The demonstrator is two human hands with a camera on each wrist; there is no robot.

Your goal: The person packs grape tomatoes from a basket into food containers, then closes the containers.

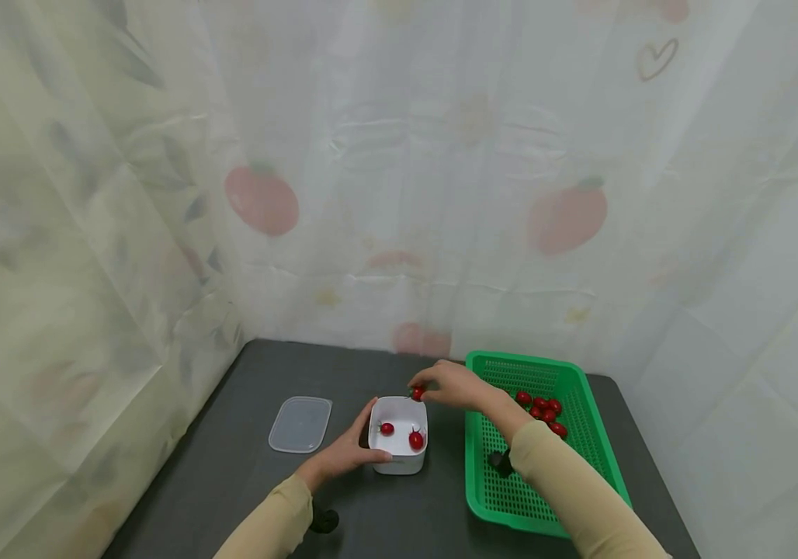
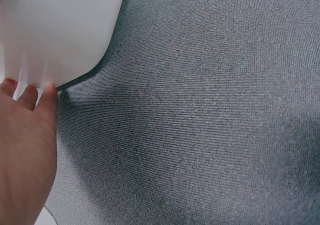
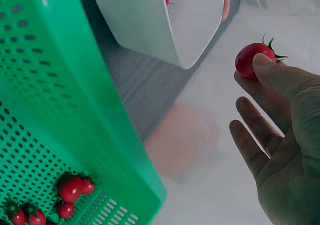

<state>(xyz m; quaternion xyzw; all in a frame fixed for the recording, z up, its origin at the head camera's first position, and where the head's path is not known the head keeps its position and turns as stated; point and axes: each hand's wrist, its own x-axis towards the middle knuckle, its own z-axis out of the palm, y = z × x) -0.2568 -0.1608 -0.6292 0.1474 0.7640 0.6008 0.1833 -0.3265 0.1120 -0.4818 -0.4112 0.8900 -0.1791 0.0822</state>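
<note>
A small white square container (image 1: 399, 466) stands on the dark table, with two cherry tomatoes (image 1: 416, 440) lying apart on its floor. My left hand (image 1: 345, 454) grips it from the left, thumb along the near side and forefinger up by the far left corner. In the left wrist view, other fingertips (image 2: 48, 92) press against the container's wall. Above the container's far right corner, my right hand (image 1: 456, 384) pinches one red cherry tomato (image 3: 246, 60) between thumb and forefinger. Its green stem points outward, and the other fingers are spread loosely.
To the right stands a green perforated basket (image 1: 472, 481), with several cherry tomatoes (image 1: 547, 414) toward its far side; my right forearm passes over it. A translucent lid (image 1: 300, 425) lies flat left of the container. A printed white curtain (image 1: 399, 194) hangs behind the table.
</note>
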